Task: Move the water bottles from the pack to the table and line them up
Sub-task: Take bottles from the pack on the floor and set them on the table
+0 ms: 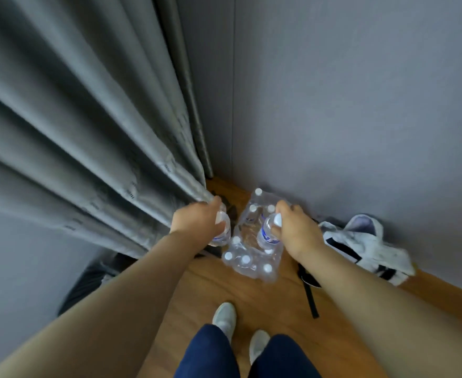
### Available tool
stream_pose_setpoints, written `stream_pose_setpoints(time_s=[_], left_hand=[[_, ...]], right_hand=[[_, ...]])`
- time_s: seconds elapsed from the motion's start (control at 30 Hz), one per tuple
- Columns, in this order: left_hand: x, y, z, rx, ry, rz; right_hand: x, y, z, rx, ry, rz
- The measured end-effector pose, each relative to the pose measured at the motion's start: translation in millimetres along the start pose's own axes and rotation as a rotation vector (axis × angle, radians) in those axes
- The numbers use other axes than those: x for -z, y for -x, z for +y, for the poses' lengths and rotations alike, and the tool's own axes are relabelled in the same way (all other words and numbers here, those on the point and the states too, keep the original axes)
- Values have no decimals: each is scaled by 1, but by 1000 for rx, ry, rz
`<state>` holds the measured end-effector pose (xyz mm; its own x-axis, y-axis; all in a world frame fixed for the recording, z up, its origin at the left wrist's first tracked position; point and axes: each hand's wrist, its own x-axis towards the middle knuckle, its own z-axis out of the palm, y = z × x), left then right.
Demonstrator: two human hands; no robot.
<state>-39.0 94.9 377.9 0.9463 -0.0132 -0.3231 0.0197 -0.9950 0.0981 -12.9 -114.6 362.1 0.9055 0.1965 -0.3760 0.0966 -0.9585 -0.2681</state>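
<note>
Each hand grips one upright bottle by its neck: the left hand (197, 219) beside the pack (247, 257), the right hand (296, 227) directly above it. No table is in view.

Grey curtain (88, 132) on the left, grey-lilac wall (360, 105) far right, warm brown wood floor (210, 290). The clear bottles (266, 233) carry white caps and blue labels — the near trousers (208, 353) are navy, the shoes (224, 317) pale grey. A white bag (366, 246) with black straps lies right.

A single head-worn wide-angle view is given, aimed steeply down past both outstretched forearms at the floor (251, 290), somewhat blurred, seemingly from standing height.
</note>
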Motion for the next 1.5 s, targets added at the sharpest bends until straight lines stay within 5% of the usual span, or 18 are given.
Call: stream_pose_setpoints(time_s=[0.23,0.53,1.0,1.5], left_hand=[[95,133,-36,209,51,59],[117,327,-68,650,210,282],[37,726,-78,1378,362,432],[-50,1141,-8,1895,394,584]], right_hand=[[88,73,-75,161,86,-10],[117,160,-189,629,211,-103],[1,458,-402,1358,358,-322],[-145,890,-506,1824,249,-599]])
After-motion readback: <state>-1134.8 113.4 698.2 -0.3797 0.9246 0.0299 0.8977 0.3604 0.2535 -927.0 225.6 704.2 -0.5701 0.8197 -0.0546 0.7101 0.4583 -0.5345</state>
